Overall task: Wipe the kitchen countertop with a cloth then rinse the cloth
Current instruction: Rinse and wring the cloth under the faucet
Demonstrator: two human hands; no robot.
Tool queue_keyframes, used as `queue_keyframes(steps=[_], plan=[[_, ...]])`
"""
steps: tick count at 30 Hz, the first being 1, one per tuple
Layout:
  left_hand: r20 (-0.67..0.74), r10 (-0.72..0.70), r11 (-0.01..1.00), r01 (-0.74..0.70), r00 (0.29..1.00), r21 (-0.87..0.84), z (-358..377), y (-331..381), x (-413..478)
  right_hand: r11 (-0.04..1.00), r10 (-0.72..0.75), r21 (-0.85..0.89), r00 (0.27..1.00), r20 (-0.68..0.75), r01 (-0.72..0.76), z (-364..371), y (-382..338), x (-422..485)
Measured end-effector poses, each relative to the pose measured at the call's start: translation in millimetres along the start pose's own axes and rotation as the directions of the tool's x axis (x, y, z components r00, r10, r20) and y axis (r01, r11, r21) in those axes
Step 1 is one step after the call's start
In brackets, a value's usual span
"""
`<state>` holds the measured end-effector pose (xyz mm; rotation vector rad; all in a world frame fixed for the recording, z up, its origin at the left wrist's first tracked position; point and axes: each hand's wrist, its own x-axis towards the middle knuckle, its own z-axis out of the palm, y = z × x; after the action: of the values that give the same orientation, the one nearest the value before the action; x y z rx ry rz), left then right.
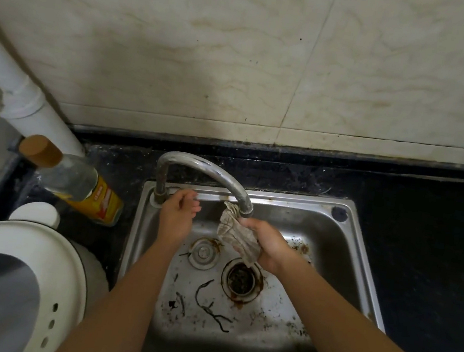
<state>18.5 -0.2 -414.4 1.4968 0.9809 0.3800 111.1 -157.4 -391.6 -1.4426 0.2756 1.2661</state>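
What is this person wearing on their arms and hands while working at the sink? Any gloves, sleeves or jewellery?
Nothing worn shows. The left hand and right hand are bare: no gloves, rings or watch in view. The left forearm and right forearm are uncovered down to the picture's lower edge, so no sleeves, bracelets or bands appear.

Both bare arms reach in over the near edge of the sink (pixel 295 201). The left forearm (pixel 136 281) runs toward the back-left corner, where the left hand (pixel 177 217) sits back-up at the foot of the tap (pixel 211 169). Its fingers curl in toward the back rim, possibly closed on the lever, though the hand itself hides that. The right forearm (pixel 339 314) angles in from the near-right corner. The right hand (pixel 270 246), over the middle of the basin, has its fingers wrapped round the bunched cloth (pixel 236 236).
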Motion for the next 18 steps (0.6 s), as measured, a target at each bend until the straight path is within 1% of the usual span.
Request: queue_keyframes(steps=[6, 9, 11, 13, 15, 16, 18], plan=[[-0.037, -0.062, 0.997, 0.06, 0.997, -0.054, 6, 2, -18, 0.996, -0.054, -0.072, 0.999, 0.004, 0.054, 0, 1, 0], [-0.042, -0.088, 0.996, 0.087, 0.995, -0.024, 16, -3, -42, 0.973, -0.132, -0.192, 0.991, -0.001, 0.129, -1, 3, 1], [-0.019, -0.162, 0.987, 0.161, 0.987, -0.026, 26, -5, -52, 0.94, -0.202, -0.288, 0.979, -0.03, 0.185, -2, 6, 1], [0.054, -0.274, 0.96, 0.276, 0.96, -0.047, 34, -3, -55, 0.898, -0.286, -0.357, 0.958, -0.026, 0.258, -4, 8, -3], [0.145, -0.396, 0.896, 0.416, 0.907, -0.155, 40, 3, -56, 0.871, -0.348, -0.369, 0.938, 0.004, 0.325, -7, 11, -6], [0.179, -0.426, 0.865, 0.458, 0.887, -0.206, 42, 5, -55, 0.863, -0.365, -0.366, 0.931, 0.023, 0.348, -8, 12, -8], [0.209, -0.439, 0.84, 0.482, 0.874, -0.25, 45, 4, -52, 0.852, -0.389, -0.363, 0.92, 0.047, 0.378, -11, 15, -7]])
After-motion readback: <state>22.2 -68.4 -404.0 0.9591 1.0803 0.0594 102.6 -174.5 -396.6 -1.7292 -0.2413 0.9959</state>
